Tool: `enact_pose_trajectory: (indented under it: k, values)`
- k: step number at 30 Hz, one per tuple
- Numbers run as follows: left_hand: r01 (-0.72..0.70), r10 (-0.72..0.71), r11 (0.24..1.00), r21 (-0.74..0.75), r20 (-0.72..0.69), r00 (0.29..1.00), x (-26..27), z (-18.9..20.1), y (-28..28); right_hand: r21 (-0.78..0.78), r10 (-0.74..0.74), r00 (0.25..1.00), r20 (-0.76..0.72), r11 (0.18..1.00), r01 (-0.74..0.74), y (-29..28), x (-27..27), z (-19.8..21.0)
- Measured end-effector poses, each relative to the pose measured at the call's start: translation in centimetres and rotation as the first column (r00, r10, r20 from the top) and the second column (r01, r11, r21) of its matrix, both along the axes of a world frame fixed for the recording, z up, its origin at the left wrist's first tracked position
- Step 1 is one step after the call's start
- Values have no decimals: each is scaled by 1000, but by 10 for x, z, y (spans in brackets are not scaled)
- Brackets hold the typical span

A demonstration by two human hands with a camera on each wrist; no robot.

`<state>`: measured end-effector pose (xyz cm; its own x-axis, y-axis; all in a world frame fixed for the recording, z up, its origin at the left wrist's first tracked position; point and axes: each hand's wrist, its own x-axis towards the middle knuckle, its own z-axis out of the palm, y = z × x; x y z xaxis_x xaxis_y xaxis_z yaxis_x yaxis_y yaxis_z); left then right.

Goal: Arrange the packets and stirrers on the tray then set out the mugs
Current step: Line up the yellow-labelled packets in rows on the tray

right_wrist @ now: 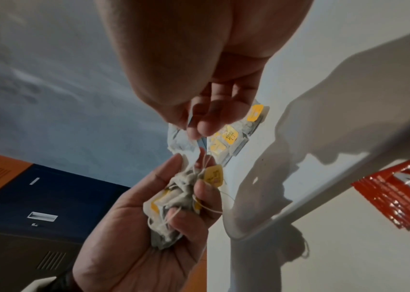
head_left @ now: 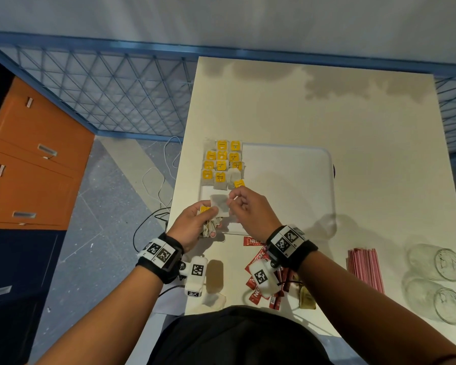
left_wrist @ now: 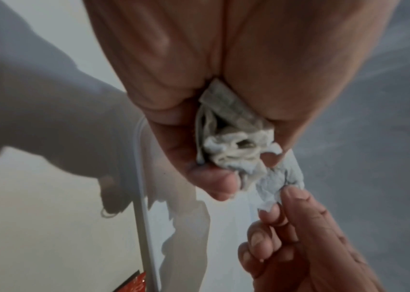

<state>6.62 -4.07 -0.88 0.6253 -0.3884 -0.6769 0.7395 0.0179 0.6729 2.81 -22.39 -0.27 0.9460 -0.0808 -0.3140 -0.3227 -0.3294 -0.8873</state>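
Observation:
A white tray [head_left: 295,164] lies on the cream table, with several yellow-tagged tea bags [head_left: 221,163] laid in rows on its left part. Above the tray's near left corner my left hand [head_left: 195,225] grips a crumpled bunch of tea bags [right_wrist: 173,207], also seen in the left wrist view as a bunch of tea bags [left_wrist: 231,138]. My right hand [head_left: 244,206] pinches one tea bag [head_left: 220,204] at its edge, right beside that bunch. Red coffee sachets [head_left: 258,280], pink stirrers [head_left: 363,267] and two glass mugs [head_left: 440,283] lie near the front edge.
An orange and dark blue drawer cabinet [head_left: 29,180] stands left of the table, with cables [head_left: 156,185] on the floor between. A blue wire fence [head_left: 111,96] runs behind. A beige packet [head_left: 307,299] lies by the sachets.

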Motion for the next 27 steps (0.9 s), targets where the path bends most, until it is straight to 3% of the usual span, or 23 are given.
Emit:
enact_pose_trajectory:
  k: [12, 20, 24, 27]
  values:
    - [21, -21, 1000, -6, -3, 1000, 1, -3, 2, -2, -39, 996, 84, 999, 40, -5, -2, 18]
    - [39, -39, 999, -8, -10, 999, 3, 1, -2, -64, 126, 988, 94, 991, -121, -8, -6, 9]
    - [32, -32, 999, 16, 26, 999, 4, -5, -1, -84, 160, 987, 5, 984, -159, -8, -8, 0]
    - [64, -66, 997, 31, 67, 996, 4, -7, -1, -27, 72, 996, -42, 997, -74, -8, -8, -6]
